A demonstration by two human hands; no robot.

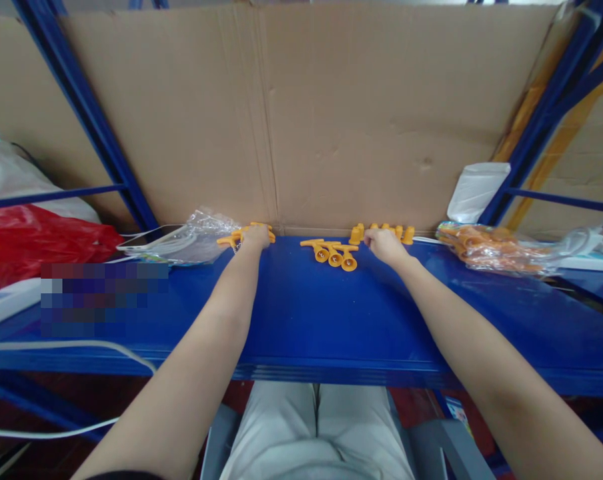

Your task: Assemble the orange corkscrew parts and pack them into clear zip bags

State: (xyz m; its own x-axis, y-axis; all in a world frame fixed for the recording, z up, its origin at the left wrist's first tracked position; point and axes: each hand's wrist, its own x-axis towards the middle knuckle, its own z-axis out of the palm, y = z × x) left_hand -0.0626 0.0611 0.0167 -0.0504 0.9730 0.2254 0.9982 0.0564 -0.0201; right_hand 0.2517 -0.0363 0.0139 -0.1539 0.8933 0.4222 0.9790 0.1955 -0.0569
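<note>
My left hand (255,235) is over a small cluster of orange plastic pieces (226,241) near the cardboard; its fingertips are hidden, so its grip is unclear. My right hand (383,244) has curled fingers beside a row of small orange plastic cups (408,235) at the back of the shelf. Whatever lies inside those fingers cannot be made out. Between the hands, three orange funnel-shaped pieces with straight stems (335,259) lie side by side, their round mouths facing me.
A tall cardboard sheet (331,120) backs the blue shelf (326,320). On the right lies a clear bag of orange pieces (491,248), with a white packet (478,192) behind it. Crumpled clear plastic (201,237) and a red bag (41,240) are on the left. Blue posts (86,113) stand at both sides.
</note>
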